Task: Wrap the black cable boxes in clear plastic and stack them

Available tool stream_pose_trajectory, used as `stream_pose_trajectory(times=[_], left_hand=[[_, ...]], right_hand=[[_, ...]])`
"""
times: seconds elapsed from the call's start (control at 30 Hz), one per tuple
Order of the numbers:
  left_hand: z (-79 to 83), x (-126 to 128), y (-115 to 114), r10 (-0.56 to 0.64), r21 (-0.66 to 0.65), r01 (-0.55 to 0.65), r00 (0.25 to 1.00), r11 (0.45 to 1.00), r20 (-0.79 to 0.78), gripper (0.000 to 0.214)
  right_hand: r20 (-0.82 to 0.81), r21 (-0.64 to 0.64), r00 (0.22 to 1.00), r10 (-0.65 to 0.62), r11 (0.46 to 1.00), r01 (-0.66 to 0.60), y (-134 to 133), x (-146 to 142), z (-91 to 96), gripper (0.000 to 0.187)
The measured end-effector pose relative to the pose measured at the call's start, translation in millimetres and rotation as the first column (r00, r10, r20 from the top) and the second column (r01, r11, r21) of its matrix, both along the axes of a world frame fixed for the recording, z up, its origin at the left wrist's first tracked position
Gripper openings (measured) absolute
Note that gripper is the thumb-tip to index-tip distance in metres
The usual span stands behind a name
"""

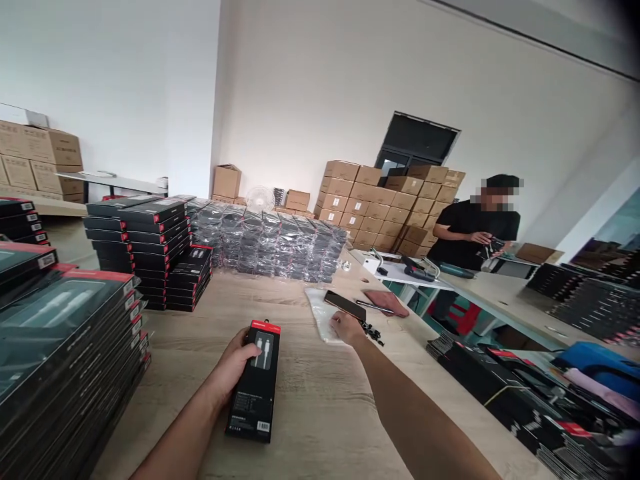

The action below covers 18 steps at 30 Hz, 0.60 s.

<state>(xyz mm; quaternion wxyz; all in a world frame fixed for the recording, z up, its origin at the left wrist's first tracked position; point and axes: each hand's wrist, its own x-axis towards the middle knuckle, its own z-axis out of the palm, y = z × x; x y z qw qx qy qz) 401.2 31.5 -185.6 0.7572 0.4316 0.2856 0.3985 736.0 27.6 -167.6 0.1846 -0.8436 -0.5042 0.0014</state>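
Our left hand (231,363) gripped the side of a black cable box (253,407) — light, stiff, slick-looking; our right hand (347,327) rested, released, beside a plastic bag (319,313).

This is a stockroom or small packing warehouse, bare, white-walled and plainly commercial. Brown cardboard cartons (370,200) rise in a tall stack at 1 o'clock, with more cartons (35,150) at 10 o'clock. Long wooden desks (320,413) carry piles of black retail cable boxes (140,227) at 11 o'clock and a block of shrink-wrapped packs (265,243) at 12 o'clock. A co-worker (473,230) in a black T-shirt stands at 2 o'clock, handling something small.
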Motion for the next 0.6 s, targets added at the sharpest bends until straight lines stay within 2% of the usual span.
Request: stream_pose_trajectory(times=[0.1, 0.17, 0.23, 0.33, 0.47, 0.6], left_hand=[[-4.1, 2, 3, 0.079, 0.056, -0.076, 0.996, 0.996, -0.050, 0.068], [-5.4, 3, 4, 0.085, 0.096, -0.076, 0.992, 0.992, -0.091, 0.072], [-4.8, 2, 3, 0.068, 0.133, -0.053, 0.991, 0.990, -0.111, 0.070], [-1.6, 0, 1, 0.014, 0.148, 0.003, 0.993, 0.989, -0.113, 0.070], [1.7, -2, -2, -0.044, 0.226, 0.079, 0.986, 0.971, -0.159, 0.054], [2.2, 0, -2, 0.027, 0.270, 0.033, 0.976, 0.962, -0.217, 0.024]], right_hand=[[-0.125, -0.074, 0.992, 0.012, 0.997, -0.021, 5, 8, -4.3, 0.027], [-0.178, -0.056, 0.984, 0.006, 0.998, -0.017, 7, 12, -0.1, 0.029], [-0.207, 0.013, 0.978, -0.007, 1.000, 0.010, 8, 15, 8.8, 0.026], [-0.228, 0.193, 0.974, 0.008, 0.981, 0.037, 7, 9, 27.2, 0.029], [-0.267, 0.399, 0.953, 0.146, 0.917, -0.029, 3, -26, 45.0, 0.042], [-0.328, 0.488, 0.897, 0.295, 0.866, -0.106, -11, -85, 36.7, 0.041]])
